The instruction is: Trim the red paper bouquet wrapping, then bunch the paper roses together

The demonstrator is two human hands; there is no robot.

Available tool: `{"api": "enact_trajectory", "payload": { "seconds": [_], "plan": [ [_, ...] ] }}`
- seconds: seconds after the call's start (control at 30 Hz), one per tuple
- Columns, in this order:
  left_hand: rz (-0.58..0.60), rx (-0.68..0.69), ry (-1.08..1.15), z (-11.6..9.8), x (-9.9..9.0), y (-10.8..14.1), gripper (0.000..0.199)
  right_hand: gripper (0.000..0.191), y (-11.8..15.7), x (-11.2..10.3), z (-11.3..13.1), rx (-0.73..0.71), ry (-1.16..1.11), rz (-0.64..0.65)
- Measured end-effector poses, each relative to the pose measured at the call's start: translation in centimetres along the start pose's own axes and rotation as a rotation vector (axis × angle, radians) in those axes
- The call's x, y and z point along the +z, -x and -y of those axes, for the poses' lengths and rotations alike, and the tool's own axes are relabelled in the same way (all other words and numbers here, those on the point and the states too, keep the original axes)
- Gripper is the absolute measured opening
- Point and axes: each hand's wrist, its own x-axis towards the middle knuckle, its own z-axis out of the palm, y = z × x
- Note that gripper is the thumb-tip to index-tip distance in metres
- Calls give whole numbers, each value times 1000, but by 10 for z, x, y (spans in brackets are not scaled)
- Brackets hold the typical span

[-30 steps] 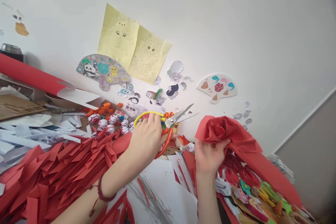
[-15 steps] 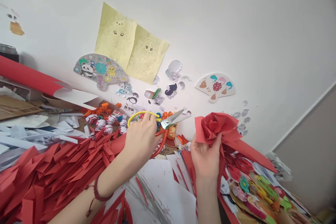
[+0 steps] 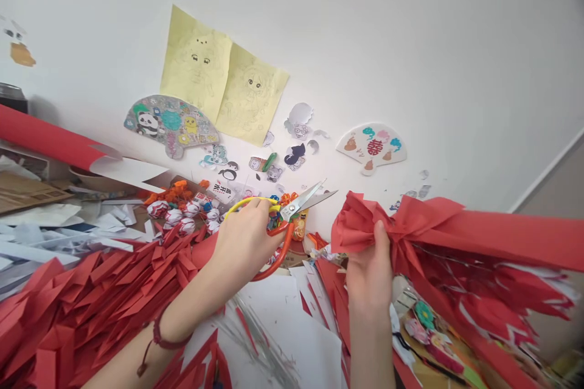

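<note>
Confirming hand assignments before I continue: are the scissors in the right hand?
No, the left hand holds the scissors, while the right hand holds the red paper flower.

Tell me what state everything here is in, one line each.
Scissors: partly open, in left hand
Red paper flower: ruffled, in right hand
Yellow paper: creased, on the wall
Red paper strips: folded, piled
White paper strips: loose, overlapping
Bracelet: worn

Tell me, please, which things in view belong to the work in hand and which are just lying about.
Seemingly in use:
Scissors, blades open, in the left hand
Red paper flower, in the right hand

Apparently just about:
Wrapped balls
Cardboard, far left
Green flower, lower right
Panda fan, on the wall
</note>
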Motion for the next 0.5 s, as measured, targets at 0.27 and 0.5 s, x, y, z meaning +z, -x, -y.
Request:
{"api": "enact_trajectory", "payload": {
  "seconds": [0.27, 0.5],
  "plan": [
    [-34, 68, -111, 12, -7, -4, 33, 50, -6, -8, 18, 159, 143, -70],
    [-130, 84, -101, 19, 2, -13, 32, 39, -3, -19, 25, 282, -23, -18]
  ]
}}
